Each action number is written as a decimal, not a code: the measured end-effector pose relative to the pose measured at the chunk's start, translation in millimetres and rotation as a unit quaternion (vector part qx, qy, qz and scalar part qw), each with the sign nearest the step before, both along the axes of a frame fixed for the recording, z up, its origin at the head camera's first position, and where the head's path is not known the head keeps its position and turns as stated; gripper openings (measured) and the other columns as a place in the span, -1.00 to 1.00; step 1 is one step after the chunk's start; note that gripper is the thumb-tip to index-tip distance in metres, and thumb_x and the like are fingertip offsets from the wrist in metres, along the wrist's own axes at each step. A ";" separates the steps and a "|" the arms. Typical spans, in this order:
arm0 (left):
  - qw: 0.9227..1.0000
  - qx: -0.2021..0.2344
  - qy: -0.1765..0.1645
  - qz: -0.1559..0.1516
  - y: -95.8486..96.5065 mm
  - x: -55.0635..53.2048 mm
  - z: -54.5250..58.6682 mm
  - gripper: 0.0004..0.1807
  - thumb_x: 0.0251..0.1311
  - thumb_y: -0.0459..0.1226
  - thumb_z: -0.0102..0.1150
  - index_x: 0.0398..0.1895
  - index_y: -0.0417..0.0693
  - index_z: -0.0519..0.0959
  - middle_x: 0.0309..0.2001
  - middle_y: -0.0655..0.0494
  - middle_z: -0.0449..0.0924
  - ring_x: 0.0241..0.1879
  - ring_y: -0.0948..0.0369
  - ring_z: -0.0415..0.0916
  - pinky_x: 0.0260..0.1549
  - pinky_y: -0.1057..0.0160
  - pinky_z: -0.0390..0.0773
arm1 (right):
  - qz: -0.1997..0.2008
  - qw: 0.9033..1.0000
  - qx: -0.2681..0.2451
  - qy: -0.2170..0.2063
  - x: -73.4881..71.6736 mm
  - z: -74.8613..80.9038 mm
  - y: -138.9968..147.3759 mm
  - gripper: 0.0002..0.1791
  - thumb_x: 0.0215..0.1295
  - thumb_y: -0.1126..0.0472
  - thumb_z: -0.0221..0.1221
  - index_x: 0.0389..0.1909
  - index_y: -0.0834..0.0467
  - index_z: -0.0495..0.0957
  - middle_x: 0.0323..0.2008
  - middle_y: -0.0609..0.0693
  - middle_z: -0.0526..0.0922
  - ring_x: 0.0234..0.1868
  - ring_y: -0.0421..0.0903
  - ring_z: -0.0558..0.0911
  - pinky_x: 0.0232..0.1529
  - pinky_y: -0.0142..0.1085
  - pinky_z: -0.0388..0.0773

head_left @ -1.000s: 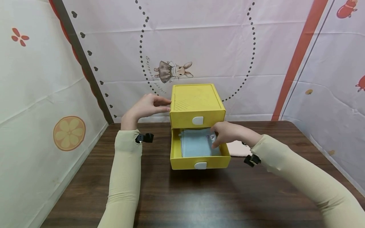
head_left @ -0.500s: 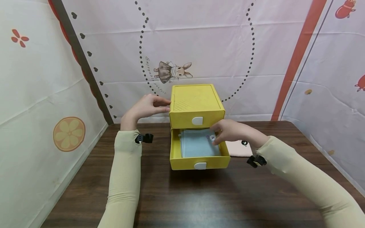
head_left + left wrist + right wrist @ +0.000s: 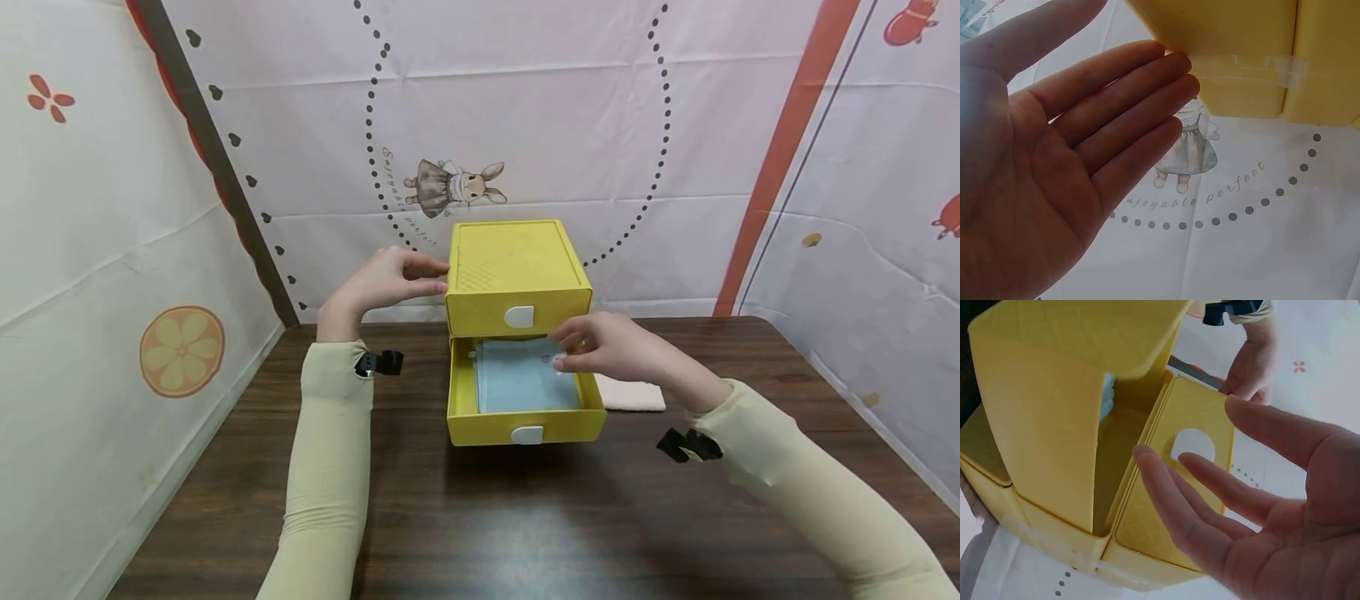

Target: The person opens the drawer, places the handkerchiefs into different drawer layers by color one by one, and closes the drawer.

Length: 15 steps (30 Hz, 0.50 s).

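Note:
A yellow two-drawer box [image 3: 513, 254] stands at the back of the table, its upper drawer closed and its lower drawer [image 3: 487, 429] pulled out. Inside the lower drawer lies a folded light-blue cloth [image 3: 517, 383]. My left hand [image 3: 386, 279] rests its fingertips on the box's left side; in the left wrist view its fingers [image 3: 1129, 106] are straight. Above the right part of the lower drawer is my right hand [image 3: 611, 346], fingers loosely bent and holding nothing. In the right wrist view the fingers [image 3: 1172, 500] stand apart in front of the upper drawer's white handle [image 3: 1194, 445].
A pale pink cloth [image 3: 630, 395] lies on the dark wooden table [image 3: 420, 517] just right of the box, partly behind my right hand. Printed white fabric [image 3: 300, 167] hangs behind the table and along both sides.
My right hand has risen slightly and drawn back to the right from the blue cloth, its fingers turning more sideways. The left hand and the box have not moved.

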<state>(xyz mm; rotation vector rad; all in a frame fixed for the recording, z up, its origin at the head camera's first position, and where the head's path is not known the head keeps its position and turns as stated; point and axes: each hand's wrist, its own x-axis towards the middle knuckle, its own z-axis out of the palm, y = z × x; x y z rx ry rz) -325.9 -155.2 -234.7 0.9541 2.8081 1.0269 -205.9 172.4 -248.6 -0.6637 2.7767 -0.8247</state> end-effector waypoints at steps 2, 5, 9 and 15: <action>1.000 0.000 0.000 0.001 0.2 0.0 0.1 -0.48 0.11 0.04 0.29 0.10 0.01 0.58 0.07 -0.01 0.61 -0.02 0.16 0.59 0.00 0.08 0.55 | -0.003 1.000 -0.012 0.007 3.0 -0.8 1.0 -0.56 0.22 0.04 0.25 0.07 0.16 0.55 -0.11 0.08 0.70 -0.08 -0.03 0.66 -0.05 -0.09 0.59; 1.000 0.001 -0.005 0.000 0.6 0.3 0.1 -0.46 0.11 0.04 0.29 0.12 0.01 0.57 0.08 -0.01 0.60 0.00 0.14 0.58 0.02 0.07 0.54 | -0.011 1.000 -0.025 0.011 8.6 -2.3 2.6 -0.62 0.22 0.05 0.25 0.02 0.12 0.58 -0.16 0.00 0.71 -0.12 -0.08 0.67 -0.08 -0.12 0.59; 1.000 0.005 -0.010 -0.001 0.5 0.5 0.0 -0.46 0.10 0.04 0.29 0.12 0.01 0.57 0.08 0.00 0.60 0.01 0.14 0.58 0.03 0.07 0.54 | -0.017 0.999 -0.040 0.013 17.0 -5.4 5.0 -0.65 0.21 0.04 0.26 -0.02 0.06 0.60 -0.19 -0.07 0.71 -0.18 -0.15 0.67 -0.14 -0.19 0.59; 1.000 0.010 -0.012 0.001 -0.7 0.2 -1.0 -0.47 0.10 0.04 0.29 0.11 0.03 0.57 0.07 0.03 0.61 0.00 0.17 0.58 0.02 0.10 0.55 | -0.019 0.998 -0.065 0.007 28.2 -10.6 4.9 -0.69 0.19 0.05 0.28 -0.06 0.01 0.62 -0.25 -0.11 0.71 -0.24 -0.20 0.66 -0.21 -0.27 0.57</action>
